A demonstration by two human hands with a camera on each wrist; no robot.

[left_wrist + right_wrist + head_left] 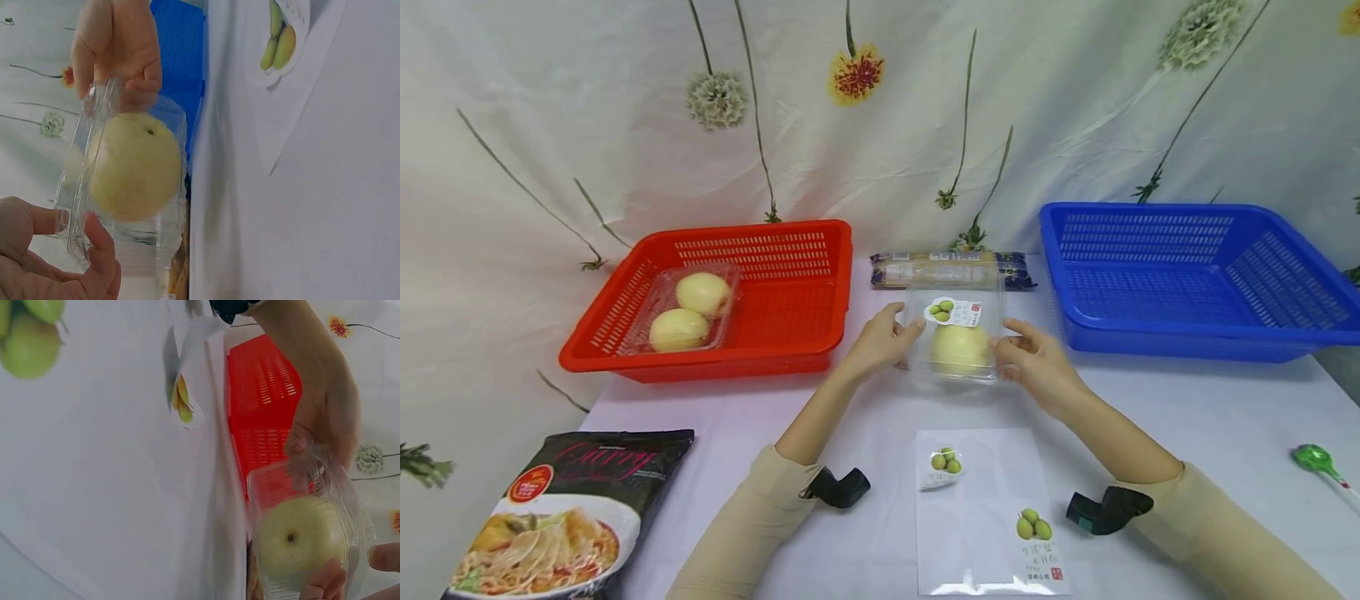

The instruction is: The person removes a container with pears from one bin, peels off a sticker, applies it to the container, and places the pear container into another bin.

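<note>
Both hands hold a clear plastic clamshell box (pixel 921 371) up in front of me. My left hand (pixel 880 340) pinches its left side between thumb and fingers, and my right hand (pixel 1037 362) grips the right side. Inside lies a round pale-yellow pear (pixel 961 350), its dimpled end showing in the right wrist view. On the lid is a white sticker (pixel 953 312) with green fruit printed on it. Below the box, a sticker sheet (pixel 977 517) lies on the table; one fruit sticker (pixel 941 469) on it curls up at its edge.
A red basket (pixel 790 360) at left holds a clear box with two pears (pixel 679 330). At right stands a blue basket (pixel 1210 337). Long packs (pixel 891 272) lie behind the held box. A black noodle bag (pixel 572 508) lies front left, a green lollipop (pixel 1312 457) far right.
</note>
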